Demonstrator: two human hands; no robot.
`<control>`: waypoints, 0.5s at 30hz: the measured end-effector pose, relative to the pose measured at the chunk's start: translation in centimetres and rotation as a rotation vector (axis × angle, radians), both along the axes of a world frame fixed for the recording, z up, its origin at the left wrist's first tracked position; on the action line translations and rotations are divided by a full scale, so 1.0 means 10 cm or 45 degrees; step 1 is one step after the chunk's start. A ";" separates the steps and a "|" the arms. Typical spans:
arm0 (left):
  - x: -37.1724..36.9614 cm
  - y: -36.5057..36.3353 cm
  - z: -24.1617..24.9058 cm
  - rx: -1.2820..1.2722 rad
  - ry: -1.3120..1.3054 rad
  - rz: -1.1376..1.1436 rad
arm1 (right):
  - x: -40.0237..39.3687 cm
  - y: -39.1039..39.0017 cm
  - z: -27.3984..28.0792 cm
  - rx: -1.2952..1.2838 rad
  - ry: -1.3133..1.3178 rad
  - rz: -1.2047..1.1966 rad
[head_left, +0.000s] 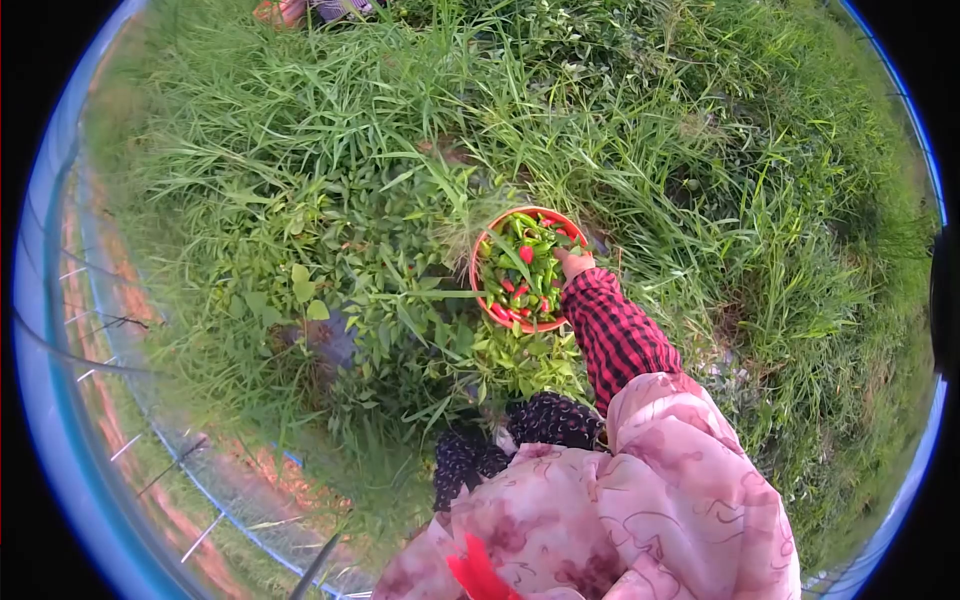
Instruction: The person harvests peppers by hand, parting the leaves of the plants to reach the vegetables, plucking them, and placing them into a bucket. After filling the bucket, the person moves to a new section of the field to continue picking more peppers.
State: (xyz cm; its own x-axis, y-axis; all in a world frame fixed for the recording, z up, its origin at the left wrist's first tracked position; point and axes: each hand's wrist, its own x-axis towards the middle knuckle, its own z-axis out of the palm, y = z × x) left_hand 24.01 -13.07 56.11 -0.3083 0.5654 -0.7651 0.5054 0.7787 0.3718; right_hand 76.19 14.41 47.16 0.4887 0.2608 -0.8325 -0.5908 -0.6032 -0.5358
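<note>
A round red-orange tub [476,262] stands among the plants near the middle of the view, filled with green and red peppers [520,270]. At the end of a red-and-black checked sleeve, my right hand [574,262] is at the tub's right rim. Its fingers reach inward over the peppers and are partly hidden, so what they hold, if anything, cannot be made out. My left hand does not show.
Leafy low plants [370,230] and tall grass [660,180] surround the tub. Part of another person [290,12] shows at the top left. A blue line [215,500] and thin stakes run along the lower left.
</note>
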 end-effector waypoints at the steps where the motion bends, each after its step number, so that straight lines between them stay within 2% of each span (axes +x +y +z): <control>1: 0.00 -0.01 -0.01 -0.005 -0.002 -0.005 | 0.06 0.00 -0.04 0.079 0.121 0.002; 5: -0.02 -0.03 -0.04 -0.019 -0.008 -0.024 | 0.15 -0.14 -0.08 0.015 0.081 -0.127; 7: -0.02 -0.03 -0.04 -0.025 -0.012 -0.032 | 0.25 -0.28 -0.06 0.034 0.095 -0.079; 9: -0.02 -0.02 -0.06 -0.026 -0.016 -0.039 | 0.37 -0.45 -0.16 0.051 0.103 -0.031; 12: -0.02 -0.02 -0.07 -0.028 -0.021 -0.053 | 0.42 -0.58 -0.35 -0.052 0.106 -0.142; 14: -0.02 -0.01 -0.08 -0.027 -0.022 -0.060 | 0.36 -0.58 -0.22 -0.200 -0.190 0.079; 15: -0.02 -0.02 -0.08 -0.028 -0.022 -0.065 | 0.33 -0.56 -0.09 -0.188 -0.172 -0.004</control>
State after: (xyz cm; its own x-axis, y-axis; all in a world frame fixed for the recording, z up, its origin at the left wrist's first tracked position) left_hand 23.82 -13.27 55.32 -0.2663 0.5630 -0.7824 0.5384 0.7601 0.3637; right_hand 79.48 8.81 46.22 0.5995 0.1387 -0.7882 -0.5216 -0.6793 -0.5163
